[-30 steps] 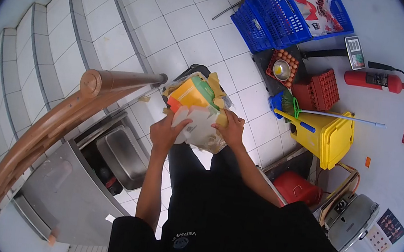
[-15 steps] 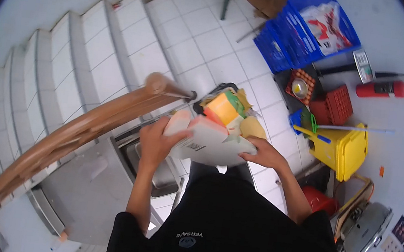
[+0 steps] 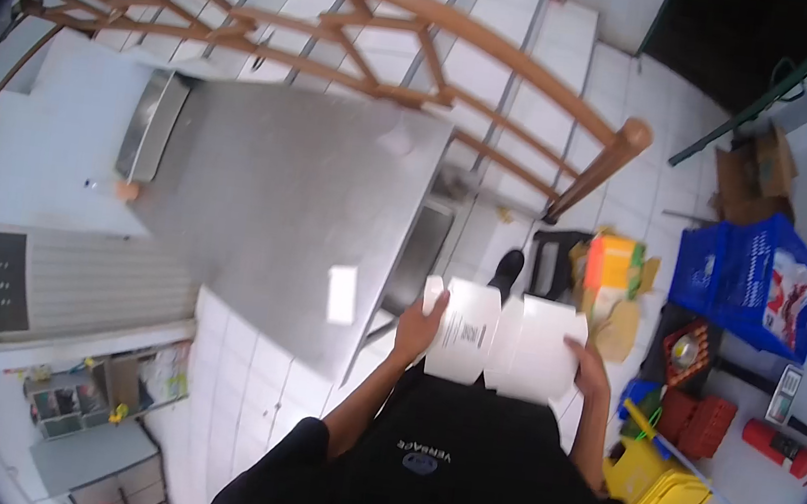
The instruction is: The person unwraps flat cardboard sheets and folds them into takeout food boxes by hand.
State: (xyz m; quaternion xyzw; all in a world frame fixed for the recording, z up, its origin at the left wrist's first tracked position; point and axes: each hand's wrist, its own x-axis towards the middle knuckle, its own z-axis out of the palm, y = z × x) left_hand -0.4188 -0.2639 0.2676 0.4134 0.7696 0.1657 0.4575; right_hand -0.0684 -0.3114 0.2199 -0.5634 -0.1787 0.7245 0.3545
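Observation:
A white cardboard box point(image 3: 533, 349) is spread out in front of my body, its two halves joined along a fold and its flaps standing out. Dark print and a square code show on the left half. My left hand point(image 3: 419, 329) grips the left edge, thumb on the upper face. On the opposite side, my right hand point(image 3: 591, 369) pinches the right edge. Just beyond the box, a heap of orange, yellow and green packaging point(image 3: 615, 266) sits beside a black stool-like object point(image 3: 555, 263).
To the left stands a metal table point(image 3: 280, 187) with a bright white rectangle point(image 3: 342, 295) on it. A wooden railing point(image 3: 508, 53) runs along the stairs. At right are blue crates point(image 3: 758, 275), a yellow bin point(image 3: 658, 490), an egg tray point(image 3: 702, 361) and a fire extinguisher point(image 3: 780, 449).
My view has turned left, bringing the metal table into full sight. The box has moved away from the coloured packaging and now lies spread flat between my hands.

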